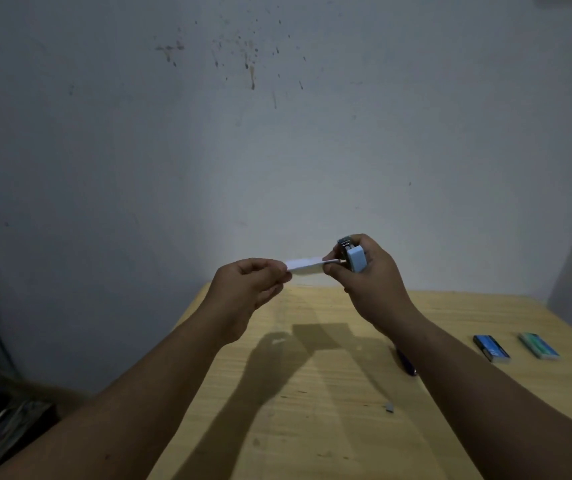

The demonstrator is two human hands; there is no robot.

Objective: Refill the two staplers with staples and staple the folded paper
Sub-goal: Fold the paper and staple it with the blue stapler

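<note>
Stapling step, both hands raised above tabletop [312, 427]. Right hand [371, 282] clenched round light-blue stapler [355, 259], its mouth on right end of folded paper [307, 265]. Left hand [248, 287] fingers [279, 277] pinching paper's left end, keeping it taut and level. Seat edge fully in mouth w/ layers aligned, then squeeze square in one firm press, no twist. 2 staple boxes [491, 348] far right on tabletop; dark object [405, 362] by right forearm, maybe 2nd stapler, can't tell.

Right arm hides most of a dark object [406, 364] on the table [312, 393].
The stapler's [355, 259] mouth sits behind the right hand [371, 285]; the paper's [307, 265] left end disappears inside the left hand [249, 289].
</note>
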